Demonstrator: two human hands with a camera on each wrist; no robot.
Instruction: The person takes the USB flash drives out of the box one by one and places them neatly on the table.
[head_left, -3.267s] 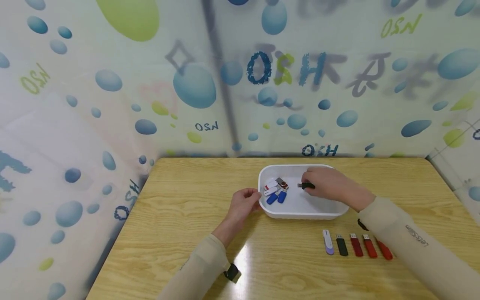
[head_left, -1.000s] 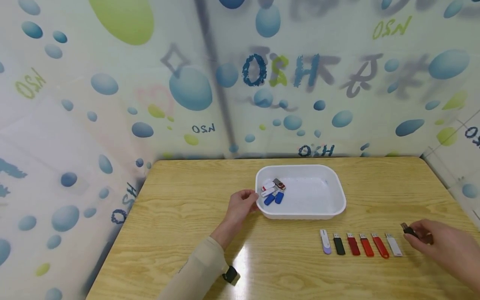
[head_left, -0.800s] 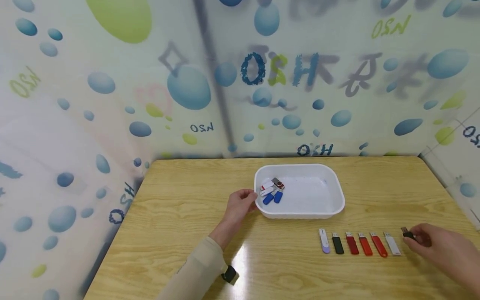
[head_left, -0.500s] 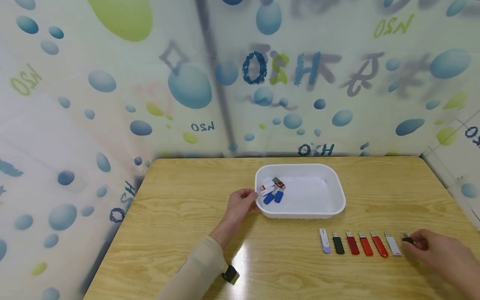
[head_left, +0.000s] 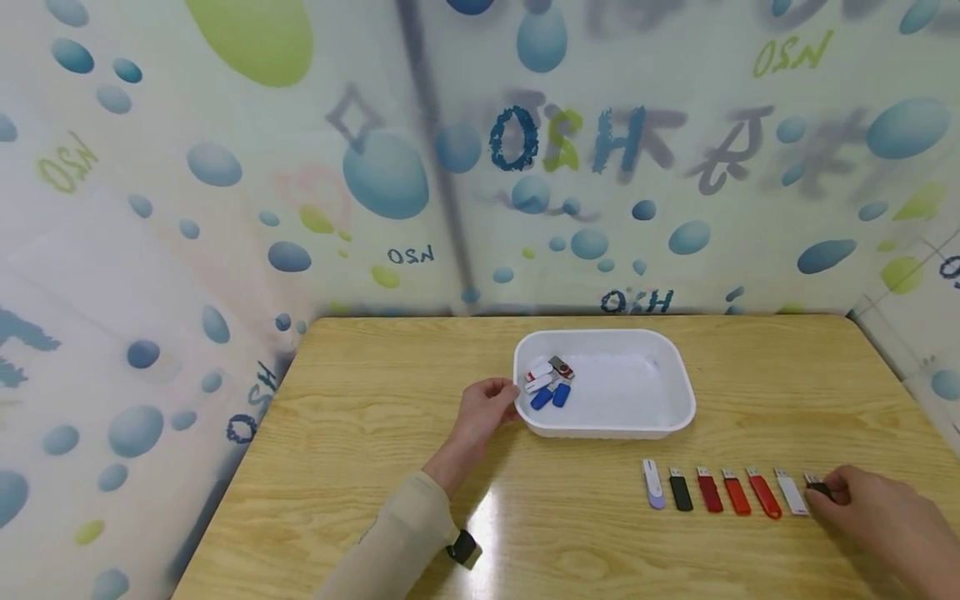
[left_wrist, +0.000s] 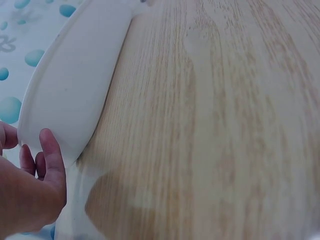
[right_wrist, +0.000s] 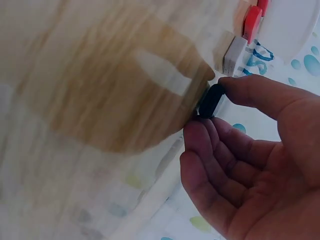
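While the rim of a white tray (head_left: 622, 392) is pinched at its left end between the thumb and bent fingers of the left hand (head_left: 482, 415), a black USB stick (head_left: 821, 489) is gripped by the right hand (head_left: 877, 508), its thumb and fingers parted only by the stick's thickness. Whether the stick touches the wood cannot be told.

Inside the tray, five sticks are bunched against the left end: two blue sticks (head_left: 561, 395), a white stick (head_left: 537, 384), a red-and-white stick (head_left: 536, 372) and a brown stick with a metal cover (head_left: 561, 367). The tray's white floor is seen from that bunch to the right wall.

In front of the tray, a row is formed from left to right by a white-and-purple stick (head_left: 653, 483), a second black stick (head_left: 681, 490), three red sticks (head_left: 737, 495) and a grey-white stick (head_left: 791, 493), beside which the held one is placed. Narrow gaps are left between neighbours.

Behind the tray, a thin strip of the wooden table (head_left: 375, 375) is bounded by its back edge; broader wood is shown left of the left hand and between the tray and the right edge.
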